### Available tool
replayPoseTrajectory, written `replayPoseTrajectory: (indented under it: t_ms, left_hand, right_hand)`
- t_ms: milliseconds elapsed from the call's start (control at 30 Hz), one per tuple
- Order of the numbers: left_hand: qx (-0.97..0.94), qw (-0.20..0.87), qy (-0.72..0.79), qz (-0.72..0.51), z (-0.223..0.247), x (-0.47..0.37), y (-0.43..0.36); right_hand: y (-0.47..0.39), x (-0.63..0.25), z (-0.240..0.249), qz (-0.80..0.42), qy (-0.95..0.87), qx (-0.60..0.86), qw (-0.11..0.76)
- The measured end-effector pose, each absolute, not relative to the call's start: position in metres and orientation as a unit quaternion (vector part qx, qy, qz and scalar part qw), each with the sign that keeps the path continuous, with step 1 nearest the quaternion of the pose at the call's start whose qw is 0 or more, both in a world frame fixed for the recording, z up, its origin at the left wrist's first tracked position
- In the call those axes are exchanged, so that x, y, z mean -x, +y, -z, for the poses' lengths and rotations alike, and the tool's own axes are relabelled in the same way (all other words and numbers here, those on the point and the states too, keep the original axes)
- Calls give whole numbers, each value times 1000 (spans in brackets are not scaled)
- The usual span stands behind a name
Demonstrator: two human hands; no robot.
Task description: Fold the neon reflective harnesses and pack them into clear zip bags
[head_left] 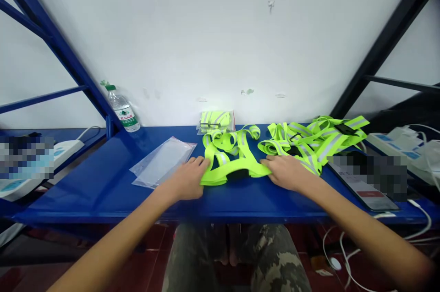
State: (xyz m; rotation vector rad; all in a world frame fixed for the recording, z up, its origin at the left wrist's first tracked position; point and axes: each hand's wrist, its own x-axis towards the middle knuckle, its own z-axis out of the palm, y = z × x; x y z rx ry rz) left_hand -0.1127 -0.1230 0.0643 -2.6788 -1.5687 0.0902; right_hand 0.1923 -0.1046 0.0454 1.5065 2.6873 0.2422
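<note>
Neon strap harness (pixel 245 163), one, on the desk (pixel 137 207), front band held across between two hands; left hand (pixel 190 179), fingers curled, pinching the band's left end; right hand (pixel 287 173), fingers bent, pinching its right end; handling: even, light tension, edges aligned and layers flat suit it best, the looped tails behind kept from twisting; obstacle: tangled strap pile (pixel 328 140), just beside the right hand, likely to snag; clear plastic bags (pixel 165 163), flat, beside the left hand; bagged strap bundle (pixel 216 120), behind, near the wall; water bottle (pixel 125 111), far left; phone (pixel 369 191), right, near the desk's front edge.
</note>
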Motion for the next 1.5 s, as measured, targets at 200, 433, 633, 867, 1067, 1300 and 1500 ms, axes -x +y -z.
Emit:
replayPoseTrajectory:
  t_ms: [200, 433, 633, 867, 1067, 1300, 1500]
  left_hand:
    - [840, -37, -541, 0, -61, 85, -134]
    - [826, 20, -560, 60, -29, 80, -125]
    - [829, 16, -558, 37, -51, 93, -124]
    - [828, -146, -531, -106, -104, 123, -123]
    - [837, -199, -497, 114, -129, 140, -106]
    - [750, -241, -517, 336, -141, 136, -98]
    - [697, -175, -507, 477, -139, 74, -94]
  right_hand:
    - [-113, -179, -47, 20, 898, -438, -23]
    - [-105, -180, -30, 111, 901, -415, -61]
    - [-105, -192, -27, 83, 897, -422, -100]
    - [-104, -189, -30, 5, 891, -447, -79]
    - [-103, -181, -30, 42, 898, -421, -124]
    - [-92, -192, -41, 155, 876, -430, -151]
    - [-102, -137, -68, 189, 853, -405, -270]
